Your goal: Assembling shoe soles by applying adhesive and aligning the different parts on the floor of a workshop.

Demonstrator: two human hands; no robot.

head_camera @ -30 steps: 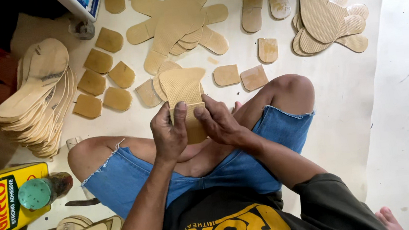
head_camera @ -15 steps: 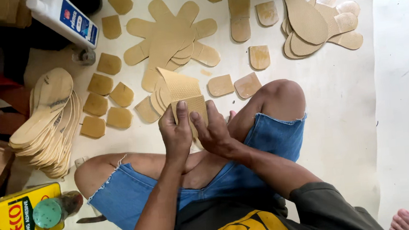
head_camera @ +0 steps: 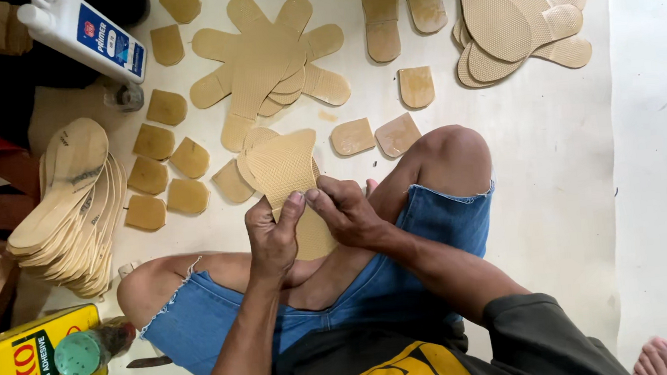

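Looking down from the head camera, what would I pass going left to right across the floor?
Yellow metal adhesive can → fanned stack of beige insoles → tan textured sole piece held by left hand and right hand → pile of tan patterned soles.

soft, even daylight fills the scene, brightest on the pale floor (head_camera: 591, 189) at right. the far left corner is dim. shadows are faint; focus sharp, edges slightly bowed.

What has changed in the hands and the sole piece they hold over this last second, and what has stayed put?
Both hands closed in together on the tan textured sole piece: the left hand and right hand now pinch it side by side at its lower part, thumbs nearly meeting, where a second ago they sat a little apart. The piece stays held upright over the lap. The stack of insoles, the small heel pieces and the yellow adhesive can lie as before.
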